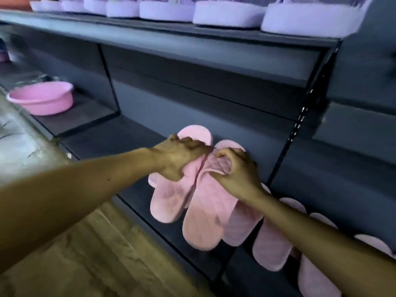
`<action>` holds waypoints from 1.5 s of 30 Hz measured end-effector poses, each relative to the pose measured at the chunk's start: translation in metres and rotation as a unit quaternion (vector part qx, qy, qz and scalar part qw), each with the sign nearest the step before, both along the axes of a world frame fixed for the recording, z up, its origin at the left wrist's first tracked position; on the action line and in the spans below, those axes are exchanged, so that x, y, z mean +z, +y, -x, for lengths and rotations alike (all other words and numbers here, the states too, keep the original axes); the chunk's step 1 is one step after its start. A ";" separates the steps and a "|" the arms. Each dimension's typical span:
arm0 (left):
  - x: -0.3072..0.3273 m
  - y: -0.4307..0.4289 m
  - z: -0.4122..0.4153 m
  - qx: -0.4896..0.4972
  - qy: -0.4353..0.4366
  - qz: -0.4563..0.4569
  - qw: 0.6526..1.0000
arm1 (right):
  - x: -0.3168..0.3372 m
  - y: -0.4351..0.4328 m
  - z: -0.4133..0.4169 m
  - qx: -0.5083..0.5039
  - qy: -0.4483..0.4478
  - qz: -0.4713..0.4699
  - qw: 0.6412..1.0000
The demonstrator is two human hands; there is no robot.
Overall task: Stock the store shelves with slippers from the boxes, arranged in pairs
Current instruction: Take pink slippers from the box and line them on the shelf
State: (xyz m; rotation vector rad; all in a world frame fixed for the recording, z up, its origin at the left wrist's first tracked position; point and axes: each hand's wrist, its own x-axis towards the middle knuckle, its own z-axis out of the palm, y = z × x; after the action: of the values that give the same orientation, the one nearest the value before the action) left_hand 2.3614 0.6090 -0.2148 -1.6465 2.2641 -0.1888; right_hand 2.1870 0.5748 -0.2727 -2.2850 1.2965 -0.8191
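Observation:
Two pink slippers lie side by side on the dark lower shelf (120, 144), toes toward the back panel. My left hand (177, 157) grips the strap of the left pink slipper (169, 202). My right hand (237, 170) grips the quilted strap of the right pink slipper (203, 224). The two slippers touch along their inner edges. To the right, more pink slippers (272, 249) stand in a row on the same shelf, partly hidden by my right forearm.
A row of lilac slippers (225, 16) fills the upper shelf. A pink plastic basin (42, 97) sits on the lower shelf at the far left. A perforated upright (300, 123) divides the shelf bays. Wooden floor (85, 254) runs along the shelf front.

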 end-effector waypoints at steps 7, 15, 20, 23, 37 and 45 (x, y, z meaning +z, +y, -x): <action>-0.018 -0.010 -0.049 0.041 -0.004 0.003 0.999 | -0.022 -0.004 -0.030 0.038 0.009 0.034 0.999; -0.035 -0.050 -0.189 -0.006 -0.053 0.005 0.999 | -0.043 -0.037 -0.158 -0.027 0.017 -0.012 0.999; -0.061 -0.063 -0.262 0.022 -0.021 0.025 0.999 | -0.046 -0.062 -0.249 -0.014 0.065 -0.006 0.998; -0.093 -0.075 -0.297 0.052 0.016 0.046 0.997 | -0.060 -0.079 -0.289 -0.011 0.102 -0.032 0.994; -0.198 -0.132 -0.321 0.186 0.201 0.097 0.957 | -0.144 -0.138 -0.332 -0.100 0.156 -0.050 0.981; -0.221 -0.170 -0.335 0.212 0.341 0.114 0.909 | -0.152 -0.176 -0.351 -0.071 0.122 -0.055 0.988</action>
State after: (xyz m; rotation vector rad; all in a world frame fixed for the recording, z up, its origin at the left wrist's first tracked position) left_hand 2.6960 0.4388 -0.4360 -2.6049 2.3009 0.2888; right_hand 2.5382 0.3992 -0.4246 -2.2795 1.5848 -0.5085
